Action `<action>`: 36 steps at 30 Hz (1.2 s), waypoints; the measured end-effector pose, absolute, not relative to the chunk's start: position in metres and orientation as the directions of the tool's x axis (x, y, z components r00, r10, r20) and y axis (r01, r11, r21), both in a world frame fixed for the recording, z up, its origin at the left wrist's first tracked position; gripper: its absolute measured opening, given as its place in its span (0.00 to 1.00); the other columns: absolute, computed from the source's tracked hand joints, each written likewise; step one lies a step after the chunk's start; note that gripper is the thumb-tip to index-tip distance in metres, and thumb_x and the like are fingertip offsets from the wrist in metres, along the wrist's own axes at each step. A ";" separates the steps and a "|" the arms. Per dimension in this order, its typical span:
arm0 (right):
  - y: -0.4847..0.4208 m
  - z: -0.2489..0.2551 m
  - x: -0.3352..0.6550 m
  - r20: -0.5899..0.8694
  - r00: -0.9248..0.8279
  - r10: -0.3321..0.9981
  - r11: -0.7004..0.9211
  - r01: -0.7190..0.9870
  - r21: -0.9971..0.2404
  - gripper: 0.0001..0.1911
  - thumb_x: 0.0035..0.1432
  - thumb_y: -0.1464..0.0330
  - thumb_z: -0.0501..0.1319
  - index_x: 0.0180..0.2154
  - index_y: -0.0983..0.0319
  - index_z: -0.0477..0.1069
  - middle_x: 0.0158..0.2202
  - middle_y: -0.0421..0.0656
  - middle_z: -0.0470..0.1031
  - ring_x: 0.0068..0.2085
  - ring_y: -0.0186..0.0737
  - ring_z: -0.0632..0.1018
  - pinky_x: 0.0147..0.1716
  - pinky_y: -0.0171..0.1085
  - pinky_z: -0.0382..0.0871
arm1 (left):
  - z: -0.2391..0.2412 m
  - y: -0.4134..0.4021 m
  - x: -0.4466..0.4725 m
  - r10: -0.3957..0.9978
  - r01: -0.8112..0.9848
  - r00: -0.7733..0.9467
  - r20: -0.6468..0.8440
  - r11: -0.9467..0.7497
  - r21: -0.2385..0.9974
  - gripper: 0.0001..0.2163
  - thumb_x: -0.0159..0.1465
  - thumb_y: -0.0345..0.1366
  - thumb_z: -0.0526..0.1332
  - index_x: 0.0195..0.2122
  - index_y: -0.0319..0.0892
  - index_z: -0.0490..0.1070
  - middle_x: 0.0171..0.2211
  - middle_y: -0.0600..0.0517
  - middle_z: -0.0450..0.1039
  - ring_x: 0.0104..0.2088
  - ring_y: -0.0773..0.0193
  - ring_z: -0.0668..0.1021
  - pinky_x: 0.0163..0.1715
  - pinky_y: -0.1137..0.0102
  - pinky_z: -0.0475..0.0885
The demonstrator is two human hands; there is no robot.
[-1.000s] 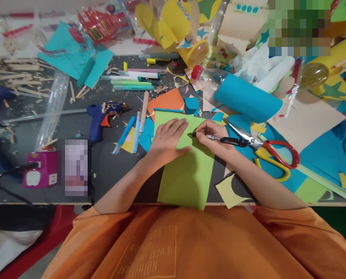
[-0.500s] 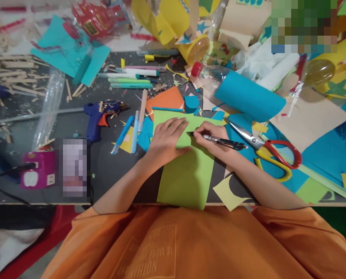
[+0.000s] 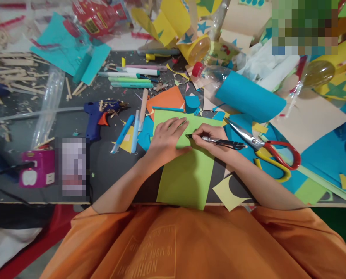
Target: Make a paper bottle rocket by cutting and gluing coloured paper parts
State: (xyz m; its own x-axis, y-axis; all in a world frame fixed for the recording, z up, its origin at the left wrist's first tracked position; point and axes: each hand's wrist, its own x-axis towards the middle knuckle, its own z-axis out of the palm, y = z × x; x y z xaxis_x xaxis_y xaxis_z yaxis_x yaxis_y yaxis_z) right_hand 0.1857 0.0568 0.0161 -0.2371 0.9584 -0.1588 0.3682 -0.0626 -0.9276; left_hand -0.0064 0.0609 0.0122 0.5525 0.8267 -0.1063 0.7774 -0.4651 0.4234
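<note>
1. The dark desk (image 3: 103, 166) fills most of the view, crowded with paper scraps and sticks toward its back edge; below the front edge, red shows at left and dark green at right.
2. One green sheet (image 3: 184, 182) lies between the person's arms, its lower end just past the desk's front edge.
3. One bottle (image 3: 250, 96), wrapped in blue, lies tilted behind the sheet, toward the back edge.
4. One pair of scissors (image 3: 258, 143), with a red and a yellow handle, rests right of the sheet, blades parted.
5. The left hand (image 3: 168, 137) lies palm down on the sheet, fingers extended, thumb spread, forearm crossing the front edge.
6. The right hand (image 3: 210, 133) is curled, gripping a pen.
7. Two blue markers (image 3: 123, 133) lie side by side, left of the sheet.
8. That one pen (image 3: 223, 143) slants, tip at the sheet.
</note>
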 end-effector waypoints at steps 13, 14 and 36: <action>0.058 0.016 0.188 -0.195 -0.277 0.941 -0.077 0.386 -0.919 0.08 0.51 0.64 0.60 0.24 0.60 0.69 0.21 0.38 0.70 0.25 0.34 0.69 0.26 0.33 0.60 | 0.012 0.062 -0.006 0.820 0.775 0.563 -0.101 -0.481 0.409 0.30 0.64 0.45 0.63 0.65 0.39 0.63 0.65 0.39 0.66 0.65 0.43 0.66 0.61 0.53 0.62; 0.058 0.016 0.188 -0.194 -0.280 0.940 -0.075 0.385 -0.920 0.08 0.51 0.64 0.60 0.24 0.60 0.69 0.21 0.38 0.70 0.25 0.34 0.69 0.26 0.33 0.60 | 0.012 0.062 -0.006 0.820 0.775 0.563 -0.100 -0.482 0.408 0.30 0.64 0.45 0.63 0.65 0.39 0.63 0.65 0.39 0.66 0.65 0.43 0.66 0.61 0.52 0.62; 0.061 0.010 0.189 -0.079 -0.173 0.982 -0.010 0.368 -0.930 0.09 0.52 0.65 0.62 0.23 0.59 0.67 0.20 0.37 0.69 0.23 0.33 0.69 0.26 0.35 0.61 | 0.011 0.061 -0.007 0.819 0.781 0.564 -0.107 -0.486 0.392 0.31 0.64 0.49 0.63 0.66 0.40 0.62 0.65 0.38 0.65 0.65 0.43 0.65 0.62 0.53 0.61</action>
